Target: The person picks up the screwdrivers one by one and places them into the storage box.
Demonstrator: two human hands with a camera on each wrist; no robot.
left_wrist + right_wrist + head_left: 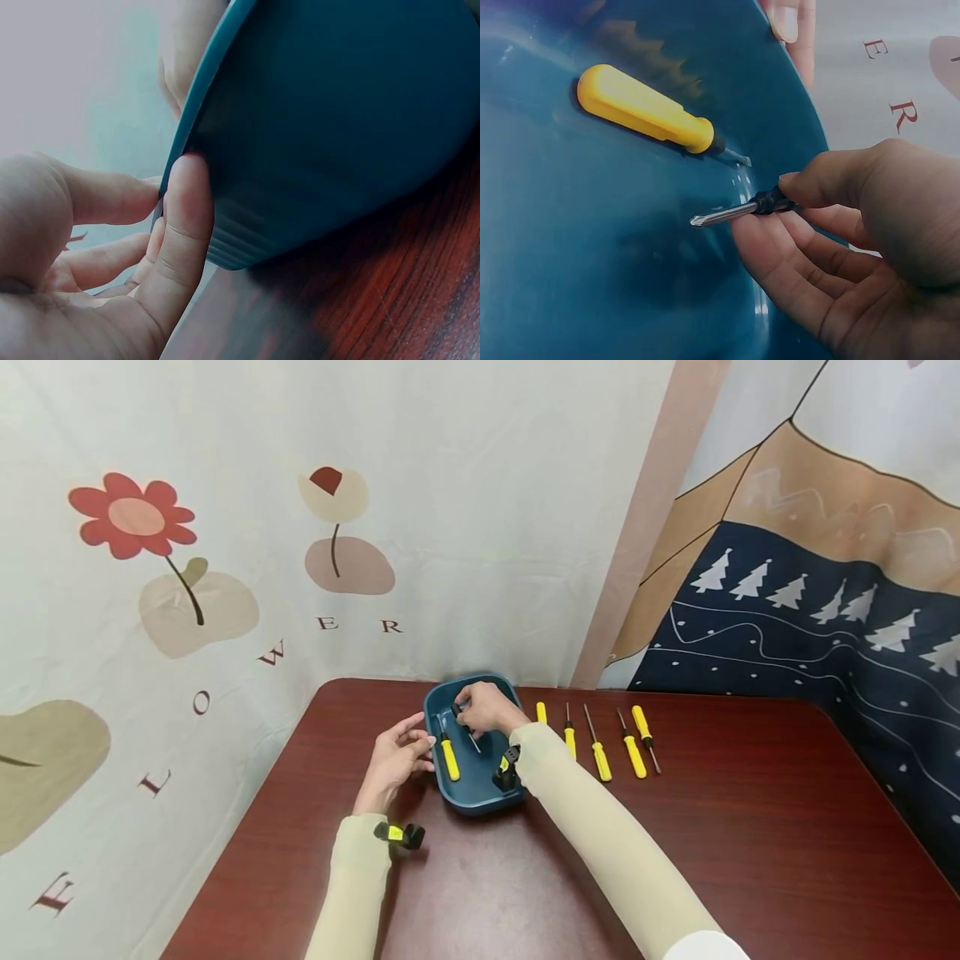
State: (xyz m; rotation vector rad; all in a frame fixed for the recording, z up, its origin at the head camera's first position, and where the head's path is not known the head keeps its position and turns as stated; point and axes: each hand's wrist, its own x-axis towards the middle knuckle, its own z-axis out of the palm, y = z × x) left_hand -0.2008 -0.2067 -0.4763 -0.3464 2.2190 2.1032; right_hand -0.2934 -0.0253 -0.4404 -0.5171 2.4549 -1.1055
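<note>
A blue plastic bin (472, 797) stands near the back of the table. My left hand (397, 756) holds its left rim, with a fingertip (189, 191) against the outer wall and the thumb tip over the edge in the right wrist view. Inside the bin, my right hand (491, 706) pinches a small screwdriver (731, 214) by its black handle, the bare metal tip pointing down. A yellow-handled screwdriver (450, 760) lies along the bin's left side; its short shaft points away from me in the head view.
To the right of the bin lie several yellow-handled screwdrivers, among them one with a long shaft (602, 762) and one at the far right (641, 724). The right forearm (600, 818) crosses over the dark red table (750, 827). A printed curtain (487, 527) hangs behind.
</note>
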